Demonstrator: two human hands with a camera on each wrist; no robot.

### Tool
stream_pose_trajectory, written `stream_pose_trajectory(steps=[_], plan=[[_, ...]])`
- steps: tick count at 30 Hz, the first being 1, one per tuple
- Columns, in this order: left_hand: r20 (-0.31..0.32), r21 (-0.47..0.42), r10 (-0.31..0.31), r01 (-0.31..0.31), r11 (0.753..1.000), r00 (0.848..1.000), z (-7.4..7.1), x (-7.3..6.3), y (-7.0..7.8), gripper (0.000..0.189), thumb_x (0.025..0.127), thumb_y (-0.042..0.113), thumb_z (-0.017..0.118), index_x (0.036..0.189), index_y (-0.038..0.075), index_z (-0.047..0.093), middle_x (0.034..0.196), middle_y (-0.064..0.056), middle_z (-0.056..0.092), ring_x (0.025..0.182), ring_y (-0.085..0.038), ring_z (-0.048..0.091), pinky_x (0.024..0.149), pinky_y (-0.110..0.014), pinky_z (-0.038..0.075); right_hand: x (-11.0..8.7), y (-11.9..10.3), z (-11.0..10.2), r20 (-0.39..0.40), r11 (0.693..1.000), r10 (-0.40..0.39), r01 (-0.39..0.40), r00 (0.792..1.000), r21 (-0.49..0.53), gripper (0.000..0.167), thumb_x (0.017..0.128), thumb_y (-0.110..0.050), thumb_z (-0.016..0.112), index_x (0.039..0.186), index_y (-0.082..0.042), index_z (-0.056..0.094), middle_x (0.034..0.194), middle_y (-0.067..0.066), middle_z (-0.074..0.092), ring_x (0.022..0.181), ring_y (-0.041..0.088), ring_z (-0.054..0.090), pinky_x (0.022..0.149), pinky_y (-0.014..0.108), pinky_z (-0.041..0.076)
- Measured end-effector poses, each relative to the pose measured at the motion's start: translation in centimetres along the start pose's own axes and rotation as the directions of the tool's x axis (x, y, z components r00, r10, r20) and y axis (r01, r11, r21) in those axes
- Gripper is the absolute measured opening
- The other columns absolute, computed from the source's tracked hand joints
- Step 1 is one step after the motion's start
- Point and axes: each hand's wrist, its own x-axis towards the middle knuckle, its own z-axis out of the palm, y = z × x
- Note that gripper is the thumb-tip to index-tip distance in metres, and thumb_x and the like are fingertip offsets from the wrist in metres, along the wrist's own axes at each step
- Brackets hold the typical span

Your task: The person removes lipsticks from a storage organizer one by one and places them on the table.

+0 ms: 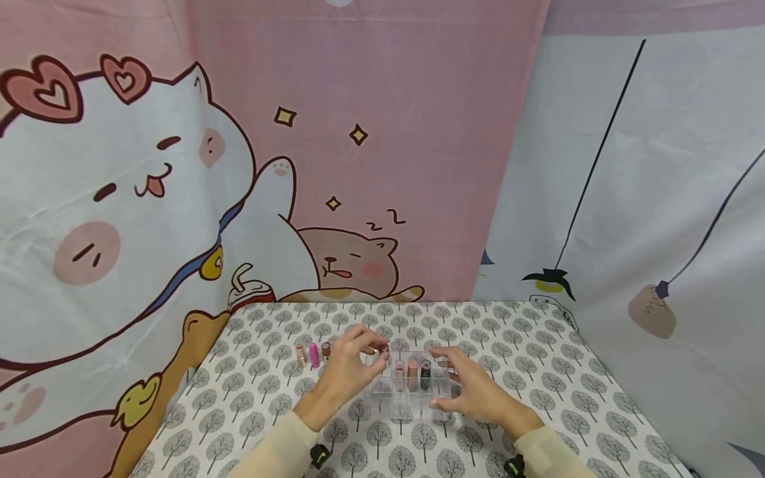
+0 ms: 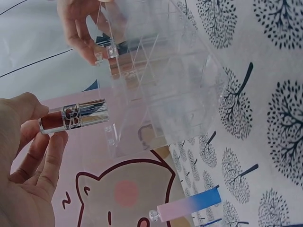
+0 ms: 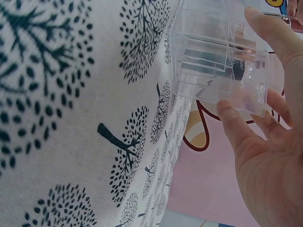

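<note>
My left hand [image 1: 352, 365] pinches a lip gloss tube [image 2: 73, 117] with a dark red-brown end and a shiny silver end, between thumb and fingertips. It is held at the upper left of a clear acrylic organizer [image 1: 409, 401], its silver end facing the compartments in the left wrist view. Three tubes stand in the organizer: a pinkish one [image 1: 400, 377], a rose-brown one [image 1: 412, 376] and a black one [image 1: 425, 374]. At the organizer's right end, my right hand [image 1: 478, 395] grips it, thumb at the front and fingers round the back.
Left of the organizer stand a pink-and-gold tube [image 1: 301, 356], a bright magenta tube [image 1: 314, 356] and a dark brown-topped tube [image 1: 325, 350]. A pink-to-blue tube [image 2: 189, 205] shows in the left wrist view. A tree-print cloth [image 1: 502, 438] covers the table, with a cartoon curtain [image 1: 442, 166] behind.
</note>
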Motion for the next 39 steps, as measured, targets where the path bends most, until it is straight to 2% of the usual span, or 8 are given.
stream_pose_trajectory(steps=[9, 16, 27, 33, 39], plan=[[-0.017, 0.046, -0.001, 0.002, 0.999, 1.000, -1.2, -0.2, 0.0, 0.026, 0.089, -0.003, 0.094, 0.113, 0.004, 0.086, 0.107, -0.007, 0.079, 0.087, -0.021, 0.083, 0.083, -0.026, 0.074, 0.0, 0.2, 0.1, -0.006, 1.000, 0.000, 0.000, 1.000, -0.003, 0.102, 0.089, -0.034, 0.104, 0.172, -0.021, 0.047, 0.174, 0.015, 0.054, 0.156, 0.047, 0.061, 0.126, 0.054, 0.059], [-0.020, 0.038, -0.005, 0.005, 0.999, 1.000, -2.1, -0.6, -0.2, 0.024, 0.089, -0.005, 0.094, 0.110, 0.003, 0.086, 0.106, -0.009, 0.079, 0.088, -0.024, 0.082, 0.082, -0.028, 0.075, -0.1, 0.1, 0.3, -0.008, 1.000, 0.007, -0.007, 1.000, 0.005, 0.102, 0.088, -0.031, 0.104, 0.172, -0.019, 0.047, 0.174, 0.016, 0.053, 0.155, 0.046, 0.062, 0.126, 0.054, 0.059], [-0.053, 0.061, -0.032, 0.035, 0.998, 0.998, -3.1, -1.7, -1.1, 0.026, 0.089, -0.005, 0.093, 0.112, 0.005, 0.085, 0.109, -0.007, 0.079, 0.091, -0.021, 0.084, 0.082, -0.028, 0.075, -0.2, 0.1, 0.2, 0.002, 1.000, -0.001, 0.001, 1.000, 0.018, 0.102, 0.088, -0.031, 0.104, 0.172, -0.018, 0.047, 0.174, 0.018, 0.053, 0.156, 0.049, 0.059, 0.126, 0.055, 0.058], [-0.090, 0.067, -0.019, 0.025, 0.997, 0.996, -3.9, -2.1, -1.7, 0.029, 0.088, -0.006, 0.094, 0.111, 0.008, 0.085, 0.108, -0.007, 0.079, 0.091, -0.019, 0.085, 0.079, -0.030, 0.076, 0.0, 0.1, 0.1, -0.002, 1.000, -0.006, 0.006, 1.000, -0.005, 0.101, 0.088, -0.033, 0.104, 0.171, -0.019, 0.047, 0.173, 0.014, 0.054, 0.157, 0.047, 0.060, 0.125, 0.054, 0.060], [-0.104, 0.049, -0.039, 0.044, 0.998, 0.994, -4.4, -2.4, -2.4, 0.026, 0.088, -0.008, 0.093, 0.109, 0.003, 0.085, 0.106, -0.008, 0.078, 0.088, -0.020, 0.084, 0.079, -0.035, 0.077, 0.1, 0.0, 0.0, -0.002, 1.000, -0.009, 0.009, 1.000, -0.001, 0.100, 0.089, -0.033, 0.103, 0.171, -0.017, 0.048, 0.173, 0.015, 0.054, 0.157, 0.049, 0.059, 0.125, 0.055, 0.059]])
